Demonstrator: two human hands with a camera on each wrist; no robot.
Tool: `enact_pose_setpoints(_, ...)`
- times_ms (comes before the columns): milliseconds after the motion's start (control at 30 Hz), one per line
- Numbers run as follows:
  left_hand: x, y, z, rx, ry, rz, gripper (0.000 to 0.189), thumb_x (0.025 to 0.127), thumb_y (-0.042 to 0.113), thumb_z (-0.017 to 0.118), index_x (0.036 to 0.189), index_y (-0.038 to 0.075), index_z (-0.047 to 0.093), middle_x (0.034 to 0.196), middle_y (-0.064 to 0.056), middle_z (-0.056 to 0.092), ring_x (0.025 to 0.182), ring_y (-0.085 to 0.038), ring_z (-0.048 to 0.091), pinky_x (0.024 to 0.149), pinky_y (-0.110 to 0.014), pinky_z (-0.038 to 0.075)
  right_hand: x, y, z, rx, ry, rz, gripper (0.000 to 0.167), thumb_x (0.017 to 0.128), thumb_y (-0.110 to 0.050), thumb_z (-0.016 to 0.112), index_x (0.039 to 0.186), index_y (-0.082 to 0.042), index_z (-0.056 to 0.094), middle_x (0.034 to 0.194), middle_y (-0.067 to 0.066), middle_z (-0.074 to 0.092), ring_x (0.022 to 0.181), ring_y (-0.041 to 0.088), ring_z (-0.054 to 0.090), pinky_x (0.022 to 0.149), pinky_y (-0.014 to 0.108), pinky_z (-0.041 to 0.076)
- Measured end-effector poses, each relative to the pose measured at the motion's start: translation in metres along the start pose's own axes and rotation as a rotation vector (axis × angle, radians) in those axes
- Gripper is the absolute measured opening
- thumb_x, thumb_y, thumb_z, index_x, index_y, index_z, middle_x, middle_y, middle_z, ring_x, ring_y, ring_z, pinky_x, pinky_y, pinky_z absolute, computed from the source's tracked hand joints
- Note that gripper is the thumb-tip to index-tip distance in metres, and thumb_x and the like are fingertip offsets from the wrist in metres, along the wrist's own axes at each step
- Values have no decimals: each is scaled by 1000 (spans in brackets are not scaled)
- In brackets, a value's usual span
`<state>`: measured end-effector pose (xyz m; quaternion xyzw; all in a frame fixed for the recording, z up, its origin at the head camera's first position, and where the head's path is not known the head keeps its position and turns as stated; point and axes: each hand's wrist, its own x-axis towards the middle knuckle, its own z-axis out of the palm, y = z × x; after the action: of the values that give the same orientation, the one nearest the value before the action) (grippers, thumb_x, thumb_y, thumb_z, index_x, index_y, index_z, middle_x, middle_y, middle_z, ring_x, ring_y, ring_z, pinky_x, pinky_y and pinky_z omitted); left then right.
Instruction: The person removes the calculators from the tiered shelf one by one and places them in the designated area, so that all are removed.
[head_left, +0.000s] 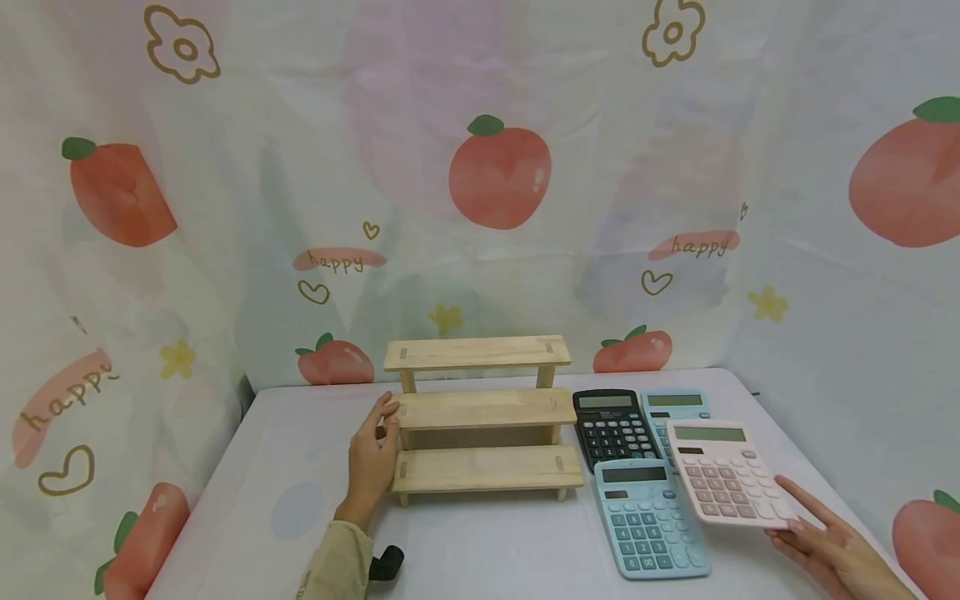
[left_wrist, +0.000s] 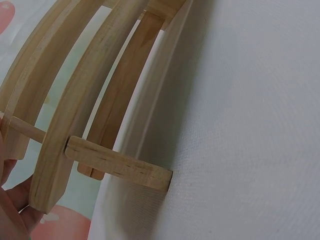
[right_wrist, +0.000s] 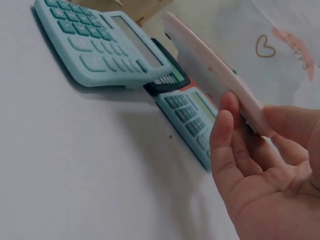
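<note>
A three-tier wooden display stand stands upright on the table. My left hand grips its left side by the middle step, and in the left wrist view the fingers lie behind the end of a plank. A pink calculator is pinched at its lower right corner by my right hand. The right wrist view shows it edge-on and raised over the table, with the thumb on one face and fingers under the other. Beneath and beside it lie a black calculator, a front blue calculator and a rear blue calculator.
A small black object sits beside my left sleeve near the front. The white table is enclosed at the back and sides by fabric walls printed with peaches and flowers.
</note>
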<state>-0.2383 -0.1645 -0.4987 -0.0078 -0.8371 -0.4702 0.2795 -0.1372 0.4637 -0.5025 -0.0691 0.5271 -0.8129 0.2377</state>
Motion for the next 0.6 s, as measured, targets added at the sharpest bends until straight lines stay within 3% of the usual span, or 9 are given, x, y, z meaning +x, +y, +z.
enact_pose_setpoints(133,0,0,0,-12,-7,-7,31,103,15,55,131,14,67,142,-1,63,88,-21,68,77,-29,54,-4,0,-7,5,36,51,53,112,-11,31,120,-53,62,113,-23,66,111,4,67,98,28,55)
enact_pose_setpoints(267,0,0,-1,-13,-13,-15,31,103,16,54,131,14,67,143,1,63,88,-21,68,78,-29,54,-7,1,-13,100,-75,44,57,112,-8,25,128,-48,63,120,-19,66,116,5,65,102,29,53)
enact_pose_setpoints(333,0,-1,-1,-9,-12,-15,32,104,16,54,133,14,66,139,1,66,86,-21,68,77,-29,54,-9,2,-15,110,-83,49,58,112,-7,25,128,-47,64,120,-18,66,115,5,64,101,29,53)
enact_pose_setpoints(500,1,-1,-1,-10,-6,-11,34,103,16,55,135,15,65,133,0,69,84,-20,67,76,-28,53,-14,5,-21,25,60,114,52,111,-11,35,117,-53,66,113,-23,64,108,2,65,97,28,55)
enact_pose_setpoints(600,2,-2,0,-15,-6,-8,33,103,16,55,134,15,66,135,1,69,86,-19,67,78,-29,54,-17,8,-25,21,67,139,51,111,-13,37,116,-55,65,114,-24,64,108,3,64,97,28,55)
